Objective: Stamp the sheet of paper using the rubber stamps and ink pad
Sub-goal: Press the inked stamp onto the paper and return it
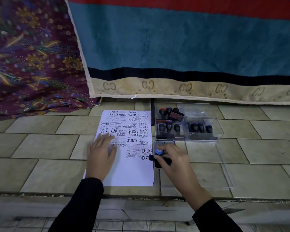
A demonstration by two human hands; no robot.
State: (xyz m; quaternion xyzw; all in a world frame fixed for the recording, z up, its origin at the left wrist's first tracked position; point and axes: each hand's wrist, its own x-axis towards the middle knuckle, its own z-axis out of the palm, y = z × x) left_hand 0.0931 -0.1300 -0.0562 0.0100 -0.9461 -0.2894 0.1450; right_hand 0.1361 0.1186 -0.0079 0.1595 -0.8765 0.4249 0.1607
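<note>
Gripping the rubber stamp [158, 151] in the right hand [172, 158], fingers curled round its blue-capped handle, with the dark base bar lying left to right on the ink pad [164, 142], just right of the sheet of paper [132, 173]. Pinning that sheet with the left hand [101, 153], fingers straight and spread flat over its left half. Hinging, for the coming move, on one relation: bare paper directly left of the stamp and a little nearer, just past the pad's left rim, along a sheet whose long axis runs far to near. Judging the right hand the closer and the only one loaded, so likely a lift and a short carry leftward. Finding the far half crowded with prints and the open room in the near half, between the left hand and the right edge. Steering clear of the clear box [199, 114] of spare stamps just beyond the pad, and the lid [224, 173] lying right of it on the tiled floor [40, 148].
</note>
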